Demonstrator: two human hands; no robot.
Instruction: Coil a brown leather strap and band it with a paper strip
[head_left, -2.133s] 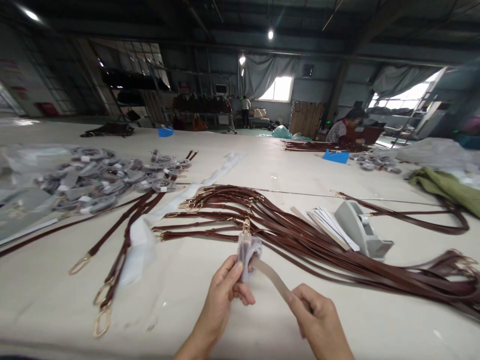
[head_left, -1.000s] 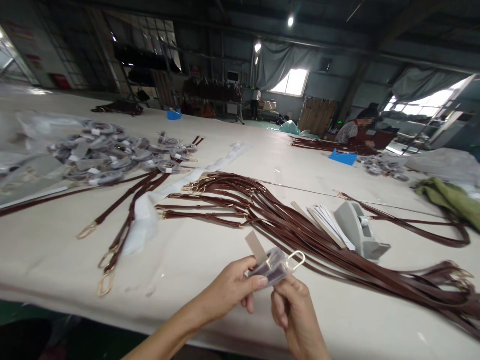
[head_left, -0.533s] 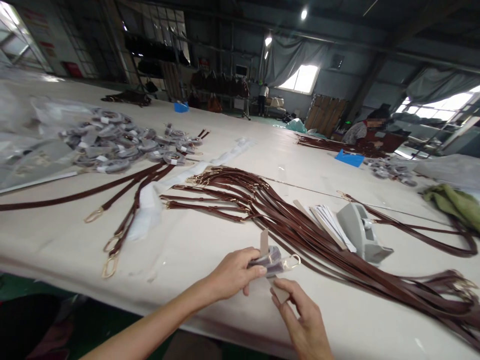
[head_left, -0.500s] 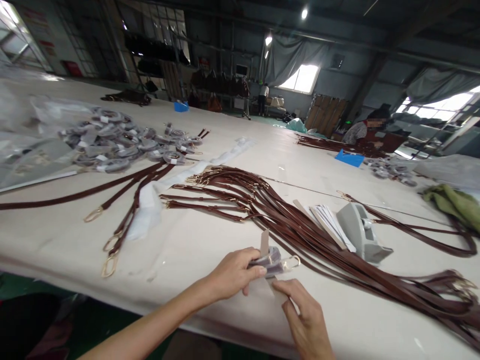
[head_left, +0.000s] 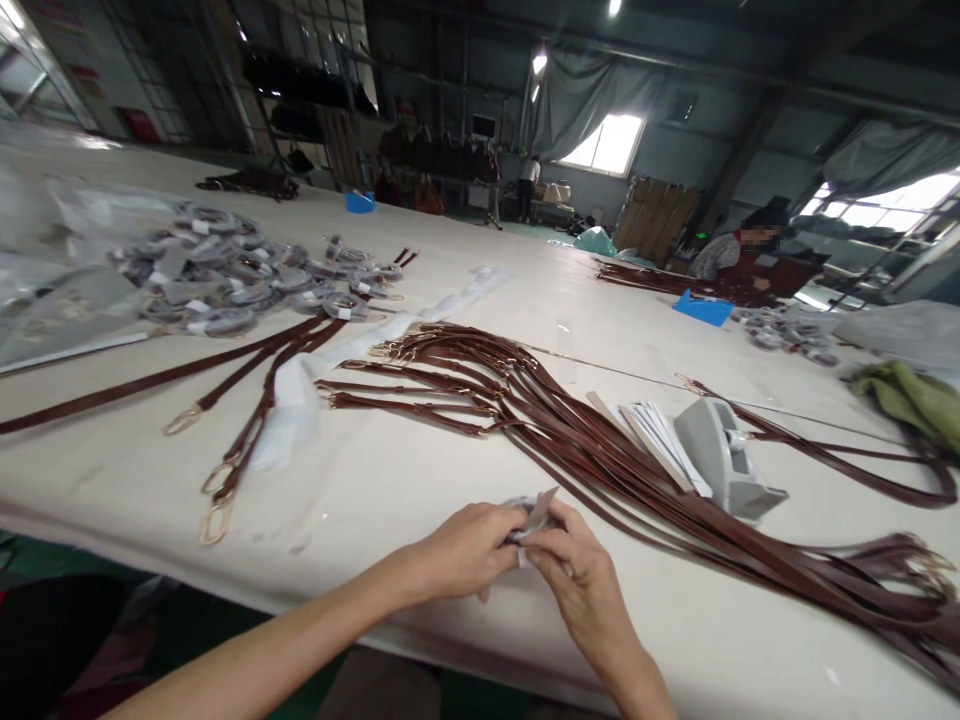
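A small wrapped strap bundle [head_left: 534, 517] is pinched between the closed left hand [head_left: 469, 548] and right hand [head_left: 581, 580], just before the brown straps [head_left: 600, 455] on the counter [head_left: 375, 480], where the tape strip is best pressed flat.

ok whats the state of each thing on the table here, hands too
left hand: closed on the wrapped bundle
right hand: pinching the bundle's paper strip
wrapped bundle: held between both hands, mostly hidden
brown straps: loose, fanned flat on the table
tape dispenser: standing, untouched
wrapped coils: heaped, bagged
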